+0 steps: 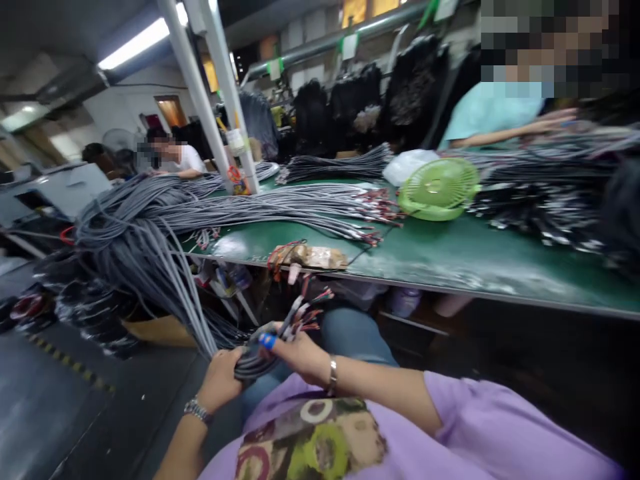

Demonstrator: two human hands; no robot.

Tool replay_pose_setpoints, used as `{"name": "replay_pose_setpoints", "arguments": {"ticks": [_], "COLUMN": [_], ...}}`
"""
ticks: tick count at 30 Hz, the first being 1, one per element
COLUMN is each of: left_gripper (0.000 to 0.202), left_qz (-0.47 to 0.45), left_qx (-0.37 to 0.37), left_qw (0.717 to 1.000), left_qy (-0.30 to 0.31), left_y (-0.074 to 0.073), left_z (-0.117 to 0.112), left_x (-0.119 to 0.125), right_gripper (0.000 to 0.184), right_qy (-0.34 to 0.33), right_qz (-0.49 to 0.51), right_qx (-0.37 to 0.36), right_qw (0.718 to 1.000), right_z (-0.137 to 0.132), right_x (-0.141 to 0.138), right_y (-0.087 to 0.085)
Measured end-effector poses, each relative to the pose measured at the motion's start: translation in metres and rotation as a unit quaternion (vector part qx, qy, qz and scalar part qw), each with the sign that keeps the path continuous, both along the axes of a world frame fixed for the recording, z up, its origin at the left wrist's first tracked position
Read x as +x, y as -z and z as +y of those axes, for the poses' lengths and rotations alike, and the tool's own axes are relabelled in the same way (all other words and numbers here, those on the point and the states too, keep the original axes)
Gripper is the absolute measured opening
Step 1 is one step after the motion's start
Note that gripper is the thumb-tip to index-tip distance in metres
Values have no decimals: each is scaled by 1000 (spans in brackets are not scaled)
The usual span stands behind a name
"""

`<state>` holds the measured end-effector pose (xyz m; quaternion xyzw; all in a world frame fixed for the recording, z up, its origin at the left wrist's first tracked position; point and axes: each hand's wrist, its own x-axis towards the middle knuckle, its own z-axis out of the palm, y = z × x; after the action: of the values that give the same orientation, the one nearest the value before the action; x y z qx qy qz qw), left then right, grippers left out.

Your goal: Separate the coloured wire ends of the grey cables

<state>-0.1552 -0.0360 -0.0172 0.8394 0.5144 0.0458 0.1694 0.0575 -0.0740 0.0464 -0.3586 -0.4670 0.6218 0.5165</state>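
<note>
My left hand (221, 379) is closed around a thick bundle of grey cables (150, 253) that hangs down from the green table's (440, 257) left end into my lap. My right hand (297, 352) grips the same bundle close to its ends, with blue tape on one fingertip. The stripped cable ends (305, 315), showing red and black wires, fan out just above my right hand. I wear a watch on the left wrist and a bracelet on the right.
More grey cables (310, 203) lie across the table, beside a green fan (439, 189) and a white bag (407, 165). Black cable piles (545, 193) fill the right side. A person in light blue (493, 110) works opposite; another person sits at far left (175, 157).
</note>
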Motion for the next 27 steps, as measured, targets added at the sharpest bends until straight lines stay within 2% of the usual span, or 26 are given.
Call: {"name": "replay_pose_setpoints", "arguments": {"ticks": [2, 4, 5, 7, 9, 11, 15, 19, 22, 25, 27], "left_gripper": [45, 58, 66, 79, 88, 89, 75, 57, 49, 41, 37], "left_qz": [-38, -130, -178, -252, -291, -294, -261, -211, -173, -134, -118], "left_qx": [-89, -160, -179, -201, -226, -250, -275, -271, -266, -265, -255], "left_qw": [995, 972, 958, 933, 916, 910, 918, 933, 941, 943, 942], "left_qy": [39, 114, 140, 159, 159, 150, 114, 107, 114, 148, 182], "left_y": [-13, -29, -36, -49, -57, -60, -55, -46, -35, -19, -10], "left_z": [8, 17, 21, 27, 33, 40, 51, 53, 57, 71, 82], "left_x": [11, 30, 42, 68, 93, 116, 147, 154, 141, 115, 99], "right_gripper": [33, 30, 28, 22, 11, 10, 20, 36, 45, 49, 45], "right_qy": [-48, -70, -67, -53, -33, -3, 33, 86, 85, 30, 3], "right_qz": [-65, -176, -243, -388, -421, -443, -474, -495, -478, -457, -445], "right_qx": [83, 187, 235, 320, 324, 325, 309, 273, 296, 332, 338], "right_qw": [993, 964, 939, 862, 847, 836, 824, 820, 822, 824, 829], "right_z": [0, 5, 8, 16, 22, 24, 18, 14, 16, 22, 26], "right_x": [4, 11, 14, 24, 38, 54, 85, 104, 112, 114, 112], "right_y": [2, 5, 8, 15, 20, 21, 15, 12, 14, 19, 24]}}
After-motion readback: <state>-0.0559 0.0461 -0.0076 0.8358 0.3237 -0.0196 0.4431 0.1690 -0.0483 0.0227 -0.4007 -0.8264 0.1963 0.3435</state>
